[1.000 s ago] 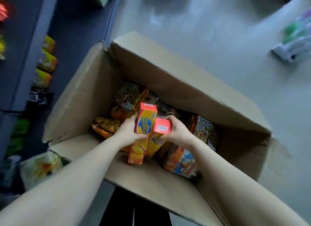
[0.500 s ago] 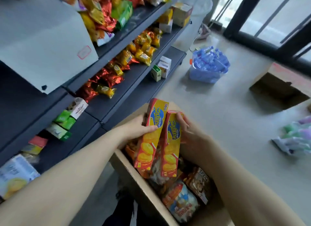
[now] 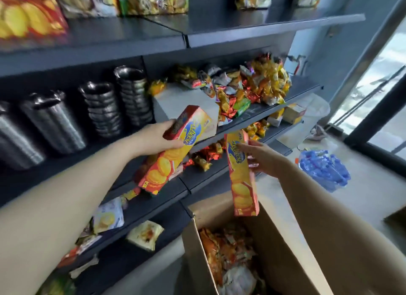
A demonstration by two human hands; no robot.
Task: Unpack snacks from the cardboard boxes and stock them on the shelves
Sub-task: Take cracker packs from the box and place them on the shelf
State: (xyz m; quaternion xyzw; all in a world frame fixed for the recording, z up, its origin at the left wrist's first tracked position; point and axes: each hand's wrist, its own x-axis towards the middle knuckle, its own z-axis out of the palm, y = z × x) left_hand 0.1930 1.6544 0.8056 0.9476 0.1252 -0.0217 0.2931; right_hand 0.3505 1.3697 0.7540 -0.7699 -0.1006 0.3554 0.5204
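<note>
Dark metal shelves (image 3: 219, 26) fill the view now; both orange biscuit cartons have come up out of the cardboard box (image 3: 274, 239), left hand (image 3: 153, 138) gripping one carton (image 3: 173, 149), right hand (image 3: 263, 160) pinching the other carton (image 3: 241, 174), ready for shelving.
</note>
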